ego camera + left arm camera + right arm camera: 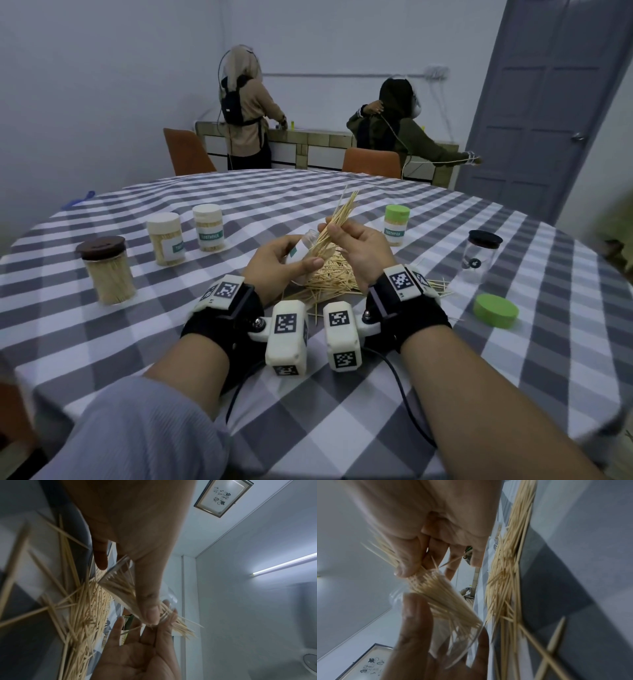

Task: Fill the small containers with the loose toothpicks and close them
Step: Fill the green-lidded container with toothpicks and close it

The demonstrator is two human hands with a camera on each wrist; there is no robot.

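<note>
While the left hand (274, 262) wraps its fingers and thumb round a small clear plastic toothpick container with a white label (303, 248), tilted so its open mouth faces up and away toward the right, the right hand (359, 246) pinches a bundle of pale wooden toothpicks (337, 222) between thumb and fingers just beside that mouth. The bundle's long axis runs roughly in line with the container's, its lower ends already inside, as the right wrist view shows (447, 601), and its upper ends fanning out above the fingers. Seating it likely means sliding the sticks down along that axis. A loose pile of toothpicks (329, 281) lies on the grey-and-white checked tablecloth (342, 394) directly beneath both hands.
</note>
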